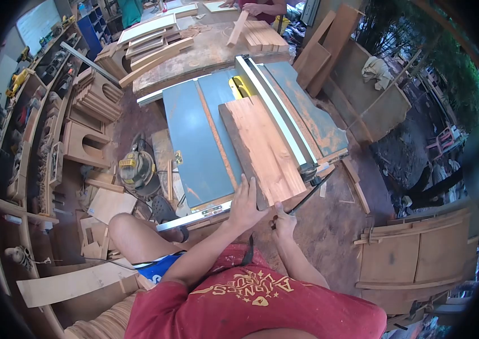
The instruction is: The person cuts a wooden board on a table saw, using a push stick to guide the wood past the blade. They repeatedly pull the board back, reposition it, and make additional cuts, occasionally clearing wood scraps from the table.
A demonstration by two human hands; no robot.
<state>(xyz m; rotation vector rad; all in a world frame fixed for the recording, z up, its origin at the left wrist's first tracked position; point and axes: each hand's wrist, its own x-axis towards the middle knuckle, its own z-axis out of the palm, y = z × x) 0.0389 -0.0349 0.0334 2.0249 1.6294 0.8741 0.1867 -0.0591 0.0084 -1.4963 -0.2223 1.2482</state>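
A reddish wooden board (262, 148) lies on the blue table saw (194, 135), pressed against the white fence (276, 107). My left hand (246, 203) grips the board's near left corner at the saw's front edge. My right hand (284, 217) sits just below the board's near end, fingers closed around a dark, thin tool or handle (307, 198); what it is cannot be made out.
A big workbench (205, 53) with stacked planks stands behind the saw, where another person's hands (253, 8) work. Cut plywood pieces (90, 121) and shelves of tools fill the left. A yellow power tool (136, 169) lies on the floor. A wooden cabinet panel (414, 254) stands at right.
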